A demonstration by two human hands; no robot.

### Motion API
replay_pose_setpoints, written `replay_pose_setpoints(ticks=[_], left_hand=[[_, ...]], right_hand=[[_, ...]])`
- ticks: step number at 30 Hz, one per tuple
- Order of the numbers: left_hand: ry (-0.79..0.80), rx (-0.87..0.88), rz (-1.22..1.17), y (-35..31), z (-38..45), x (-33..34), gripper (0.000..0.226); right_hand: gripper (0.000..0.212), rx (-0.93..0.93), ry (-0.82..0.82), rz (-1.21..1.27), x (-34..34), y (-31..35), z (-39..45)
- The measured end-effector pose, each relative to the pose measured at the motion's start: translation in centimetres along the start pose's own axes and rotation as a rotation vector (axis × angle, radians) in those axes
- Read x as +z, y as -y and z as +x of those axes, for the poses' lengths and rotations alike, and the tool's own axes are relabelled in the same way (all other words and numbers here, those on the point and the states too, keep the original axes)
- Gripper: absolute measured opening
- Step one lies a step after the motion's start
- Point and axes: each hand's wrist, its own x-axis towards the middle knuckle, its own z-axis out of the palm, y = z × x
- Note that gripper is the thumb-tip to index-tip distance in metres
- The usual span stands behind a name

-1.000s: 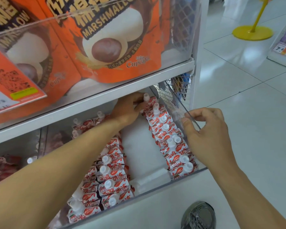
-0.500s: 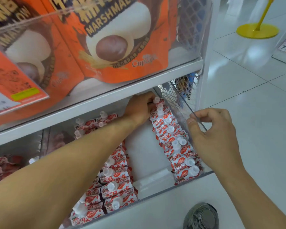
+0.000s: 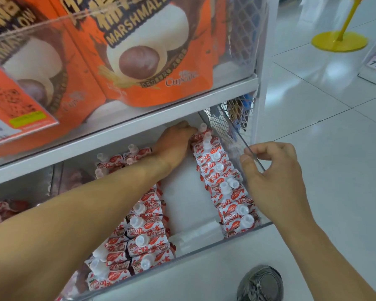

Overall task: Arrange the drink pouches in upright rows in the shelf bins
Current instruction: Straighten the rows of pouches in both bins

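Red-and-white drink pouches with white caps stand in a clear shelf bin (image 3: 204, 249). One upright row (image 3: 224, 187) runs along the bin's right wall; another row (image 3: 143, 233) fills the left part, with a bare white gap between them. My left hand (image 3: 174, 144) reaches deep under the upper shelf, its fingers against the rearmost pouch (image 3: 201, 132) of the right row; whether they grip it is hidden. My right hand (image 3: 271, 179) pinches the top edge of the bin's clear right wall (image 3: 253, 156) between thumb and curled fingers.
A white shelf board (image 3: 122, 135) overhangs the bin, carrying orange marshmallow bags (image 3: 143, 51) behind a clear front. A mesh panel (image 3: 219, 124) and white upright (image 3: 263, 105) bound the right side. A yellow stand base (image 3: 339, 41) and my shoe (image 3: 261, 283) are on the tiled floor.
My left hand has pushed a little further back under the shelf along the right row. My right hand keeps its pinch on the bin wall.
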Motion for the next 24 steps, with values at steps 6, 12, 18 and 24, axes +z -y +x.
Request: replay_pose_setpoints(ticks=[6, 12, 18, 24], left_hand=[[-0.087, -0.024, -0.172, -1.0, 1.0, 0.2, 0.015], [0.168, -0.061, -0.367, 0.5, 1.1, -0.2, 0.022], [0.336, -0.126, -0.172, -1.2, 0.4, -2.9, 0.047], [0.288, -0.516, -0.738, -5.3, -1.7, -0.4, 0.058]], right_hand=[[0.011, -0.013, -0.022, -0.013, 0.0, -0.3, 0.2], [0.011, -0.001, -0.039, -0.009, 0.1, 0.0, 0.2], [0.011, -0.005, -0.015, 0.029, -0.3, 0.1, 0.1], [0.009, 0.002, 0.004, 0.039, -0.5, -0.1, 0.2]])
